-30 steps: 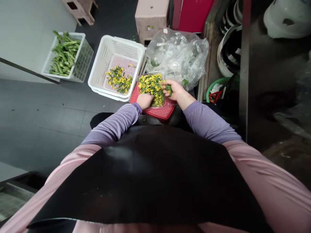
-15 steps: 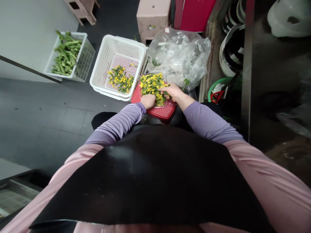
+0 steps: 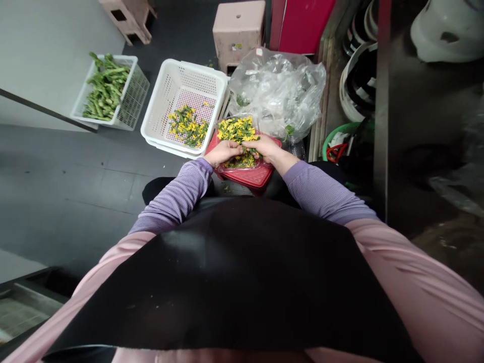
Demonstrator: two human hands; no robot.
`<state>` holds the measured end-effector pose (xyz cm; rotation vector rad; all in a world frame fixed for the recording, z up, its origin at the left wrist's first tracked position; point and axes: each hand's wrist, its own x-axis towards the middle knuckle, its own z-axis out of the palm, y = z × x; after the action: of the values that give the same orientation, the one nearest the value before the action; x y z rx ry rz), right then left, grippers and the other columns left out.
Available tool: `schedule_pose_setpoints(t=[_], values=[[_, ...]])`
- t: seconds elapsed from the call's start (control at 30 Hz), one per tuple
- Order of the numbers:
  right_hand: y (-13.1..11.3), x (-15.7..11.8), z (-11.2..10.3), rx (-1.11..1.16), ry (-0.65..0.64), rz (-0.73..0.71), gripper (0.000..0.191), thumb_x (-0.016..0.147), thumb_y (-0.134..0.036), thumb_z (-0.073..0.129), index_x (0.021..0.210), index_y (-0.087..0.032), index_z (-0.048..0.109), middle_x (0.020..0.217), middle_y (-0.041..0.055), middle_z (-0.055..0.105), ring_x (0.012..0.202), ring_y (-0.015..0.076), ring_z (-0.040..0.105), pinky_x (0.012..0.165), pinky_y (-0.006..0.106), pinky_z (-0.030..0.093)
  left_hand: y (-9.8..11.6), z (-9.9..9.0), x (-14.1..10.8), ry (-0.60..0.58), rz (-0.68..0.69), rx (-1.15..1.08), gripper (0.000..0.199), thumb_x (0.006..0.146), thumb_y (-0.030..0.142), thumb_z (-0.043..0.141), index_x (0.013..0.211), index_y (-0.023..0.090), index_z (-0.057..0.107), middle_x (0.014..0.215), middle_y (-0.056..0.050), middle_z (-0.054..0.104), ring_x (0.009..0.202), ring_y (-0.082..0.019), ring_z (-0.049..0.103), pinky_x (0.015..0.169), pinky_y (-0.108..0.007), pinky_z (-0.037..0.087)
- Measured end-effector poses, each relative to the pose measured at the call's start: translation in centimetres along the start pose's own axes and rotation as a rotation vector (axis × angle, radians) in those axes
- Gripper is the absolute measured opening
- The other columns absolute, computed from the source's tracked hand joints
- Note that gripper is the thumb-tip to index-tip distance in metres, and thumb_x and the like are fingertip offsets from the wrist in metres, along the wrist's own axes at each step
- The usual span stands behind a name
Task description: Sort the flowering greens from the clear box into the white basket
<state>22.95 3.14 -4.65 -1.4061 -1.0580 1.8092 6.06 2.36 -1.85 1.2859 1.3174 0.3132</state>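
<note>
Both angled inward — left hand [image 3: 224,153], right hand [image 3: 266,147] — over flowering greens [image 3: 235,129].

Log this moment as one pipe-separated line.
left hand: over flowering greens, grip unclear | right hand: beside left, over same greens, grip unclear | white basket: more inside | clear plastic bag: beyond right hand

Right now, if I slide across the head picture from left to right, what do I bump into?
Small white basket of green stalks, bigger white basket with yellow-flowered stems, left hand, right hand, green tub.
</note>
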Motion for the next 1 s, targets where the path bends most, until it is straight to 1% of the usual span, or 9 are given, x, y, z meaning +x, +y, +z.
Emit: schedule_pose_setpoints(t=[0.13, 0.23, 0.3, 0.47, 0.6, 0.7, 0.8, 0.9, 1.0], values=[[0.1, 0.2, -0.1, 0.018, 0.073, 0.013, 0.021, 0.084, -0.023, 0.074, 0.079, -0.018, 0.055, 0.062, -0.0046, 0.054, 0.044, 0.0047, 0.038, 0.041, 0.021, 0.025, -1.8, -0.2, 0.8, 0.036, 0.042, 0.089, 0.020, 0.078, 0.029, 0.071, 0.068, 0.015, 0.062, 0.051, 0.006, 0.047, 0.047, -0.006, 0.034, 0.051, -0.022, 0.028], [-0.1, 1.1, -0.6, 0.087, 0.175, -0.005, 0.021, 0.088, -0.026, 0.071, 0.082, -0.019, 0.051, 0.063, -0.0050, 0.052, 0.045, 0.0047, 0.038, 0.042, 0.020, 0.026, -3.4, -0.1, 2.1, 0.038, 0.109, 0.363, 0.008, 0.077, 0.021, 0.069, 0.076, 0.014, 0.071, 0.064, 0.001, 0.063, 0.058, -0.009, 0.050, 0.062, -0.021, 0.040], [-0.5, 1.5, -1.1, 0.166, 0.215, -0.002, 0.021, 0.089, -0.026, 0.068, 0.082, -0.019, 0.050, 0.064, -0.0040, 0.052, 0.046, 0.0052, 0.038, 0.041, 0.019, 0.026, -4.1, 0.3, 3.1, 0.022, 0.167, 0.616, 0.017, 0.077, 0.018, 0.067, 0.090, 0.017, 0.078, 0.077, -0.001, 0.072, 0.070, -0.012, 0.061, 0.070, -0.022, 0.043], [-1.3, 1.4, -1.6, 0.209, 0.141, 0.029, 0.013, 0.087, -0.016, 0.063, 0.079, -0.016, 0.054, 0.070, 0.0012, 0.059, 0.045, 0.0047, 0.038, 0.038, 0.019, 0.022, -3.8, 2.2, 4.6, -0.066, 0.268, 1.160, 0.036, 0.086, 0.023, 0.059, 0.117, 0.027, 0.078, 0.099, -0.008, 0.078, 0.089, -0.023, 0.071, 0.074, -0.028, 0.045], [-1.1, 0.8, -1.4, 0.057, 0.149, -0.013, 0.013, 0.083, -0.009, 0.066, 0.079, -0.016, 0.056, 0.061, -0.0013, 0.054, 0.044, 0.0061, 0.037, 0.037, 0.020, 0.021, -3.2, 3.0, 4.8, -0.082, 0.308, 1.295, 0.039, 0.091, 0.025, 0.054, 0.124, 0.024, 0.074, 0.102, -0.012, 0.077, 0.090, -0.024, 0.071, 0.072, -0.030, 0.045], [-1.1, 0.6, -1.3, 0.022, 0.135, -0.023, 0.014, 0.082, -0.008, 0.067, 0.080, -0.017, 0.056, 0.059, -0.0027, 0.052, 0.044, 0.0062, 0.037, 0.038, 0.019, 0.022, -3.1, 2.8, 4.6, -0.060, 0.272, 1.276, 0.035, 0.090, 0.028, 0.057, 0.119, 0.023, 0.076, 0.100, -0.012, 0.077, 0.091, -0.025, 0.071, 0.074, -0.030, 0.046], [-1.4, 0.5, -1.5, -0.014, 0.155, 0.000, 0.016, 0.081, -0.005, 0.066, 0.078, -0.017, 0.055, 0.059, -0.0032, 0.051, 0.045, 0.0059, 0.038, 0.039, 0.019, 0.022, -3.1, 2.0, 3.8, 0.041, 0.213, 1.089, 0.029, 0.087, 0.026, 0.061, 0.110, 0.019, 0.078, 0.097, -0.012, 0.077, 0.091, -0.026, 0.070, 0.076, -0.031, 0.046], [-1.3, 0.3, -1.5, -0.101, 0.139, 0.007, 0.017, 0.079, -0.002, 0.067, 0.079, -0.016, 0.058, 0.057, -0.0044, 0.050, 0.043, 0.0056, 0.037, 0.039, 0.021, 0.022, -2.7, 0.9, 2.8, 0.189, 0.132, 0.631, 0.017, 0.081, 0.019, 0.066, 0.092, 0.014, 0.077, 0.082, -0.007, 0.075, 0.075, -0.018, 0.066, 0.073, -0.027, 0.046], [-0.6, 0.2, -1.1, -0.156, 0.018, -0.005, 0.015, 0.077, -0.006, 0.073, 0.080, -0.015, 0.062, 0.059, -0.0039, 0.055, 0.043, 0.0055, 0.038, 0.039, 0.021, 0.024, -2.0, 0.6, 1.7, 0.245, 0.038, 0.123, 0.005, 0.076, 0.017, 0.072, 0.073, 0.013, 0.069, 0.061, 0.001, 0.064, 0.053, -0.008, 0.051, 0.060, -0.022, 0.042]])
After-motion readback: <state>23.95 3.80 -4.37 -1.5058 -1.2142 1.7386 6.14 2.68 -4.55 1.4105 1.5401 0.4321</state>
